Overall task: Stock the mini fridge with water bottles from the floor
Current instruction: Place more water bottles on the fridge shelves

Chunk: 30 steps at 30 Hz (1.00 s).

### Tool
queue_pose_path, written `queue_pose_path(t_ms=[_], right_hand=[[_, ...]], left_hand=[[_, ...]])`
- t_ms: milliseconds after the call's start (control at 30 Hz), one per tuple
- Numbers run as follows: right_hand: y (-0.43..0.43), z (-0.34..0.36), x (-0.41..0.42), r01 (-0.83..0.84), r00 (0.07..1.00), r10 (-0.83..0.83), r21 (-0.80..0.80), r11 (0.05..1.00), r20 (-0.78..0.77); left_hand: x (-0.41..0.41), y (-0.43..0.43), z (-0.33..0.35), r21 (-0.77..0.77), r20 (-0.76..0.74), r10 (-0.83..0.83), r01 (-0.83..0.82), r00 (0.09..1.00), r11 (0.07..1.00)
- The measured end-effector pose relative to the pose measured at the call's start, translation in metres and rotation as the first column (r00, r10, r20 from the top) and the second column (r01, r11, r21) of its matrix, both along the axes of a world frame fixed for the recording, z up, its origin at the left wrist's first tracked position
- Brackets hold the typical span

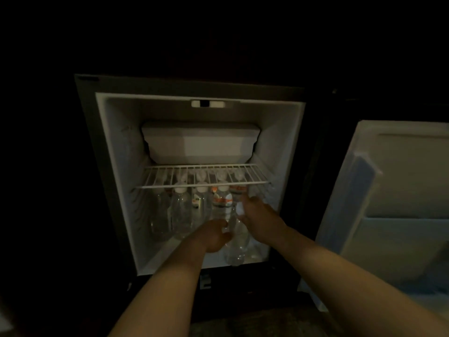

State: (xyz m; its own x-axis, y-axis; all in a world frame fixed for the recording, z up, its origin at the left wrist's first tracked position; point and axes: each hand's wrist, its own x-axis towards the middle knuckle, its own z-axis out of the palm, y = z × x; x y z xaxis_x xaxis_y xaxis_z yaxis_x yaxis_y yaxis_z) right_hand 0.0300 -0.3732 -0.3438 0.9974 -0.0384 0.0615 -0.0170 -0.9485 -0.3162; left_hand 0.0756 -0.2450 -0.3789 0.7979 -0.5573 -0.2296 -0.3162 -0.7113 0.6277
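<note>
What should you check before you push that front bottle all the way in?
1. The fridge door is open: ok.
2. The front bottle stands inside the fridge: ok.
3. The left hand holds the front bottle: ok.
4. The right hand has a grip near its cap: cannot tell, too dim.
5. The wire shelf clears the stocked bottles: ok.

One mini fridge (116, 154) with one open door (401, 190), one wire shelf (201, 175) and one white freezer box (200, 142). Below the shelf, at least six clear water bottles (181, 212) can be counted. About four more caps (200, 176) show through the wires, the gloom defeating an exact tally. Two hands are inside, left hand (215, 235) and right hand (257, 212).
</note>
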Motion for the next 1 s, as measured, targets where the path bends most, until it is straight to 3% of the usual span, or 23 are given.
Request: queue_pose_path(t_ms=[133,267,433,567,633,1000], right_hand=[[-0.004,-0.006,0.017,0.066,0.996,-0.067,-0.029,0.997,-0.064],[-0.003,-0.017,0.027,0.093,0.995,-0.089,-0.093,0.991,0.041],[-0.015,-0.045,0.029,0.130,0.969,-0.170,0.219,0.967,0.177],[-0.016,-0.083,0.024,0.252,0.968,-0.233,0.338,0.907,-0.097],[-0.010,-0.094,0.025,0.306,0.952,-0.281,0.417,0.856,-0.122],[-0.010,-0.106,0.045,0.441,0.877,-0.480,0.440,0.782,-0.026]], left_hand=[[0.010,-0.009,-0.015,-0.097,-0.051,0.063,-0.067,0.997,0.993],[0.020,-0.015,-0.028,-0.168,-0.110,0.113,-0.130,0.987,0.977],[0.029,-0.015,-0.036,-0.301,-0.293,0.218,-0.306,0.931,0.903],[0.029,-0.020,-0.042,-0.264,-0.463,0.293,-0.446,0.837,0.855],[0.029,-0.024,-0.043,-0.272,-0.507,0.293,-0.472,0.811,0.838],[0.029,-0.044,-0.061,-0.415,-0.680,0.194,-0.589,0.707,0.693]])
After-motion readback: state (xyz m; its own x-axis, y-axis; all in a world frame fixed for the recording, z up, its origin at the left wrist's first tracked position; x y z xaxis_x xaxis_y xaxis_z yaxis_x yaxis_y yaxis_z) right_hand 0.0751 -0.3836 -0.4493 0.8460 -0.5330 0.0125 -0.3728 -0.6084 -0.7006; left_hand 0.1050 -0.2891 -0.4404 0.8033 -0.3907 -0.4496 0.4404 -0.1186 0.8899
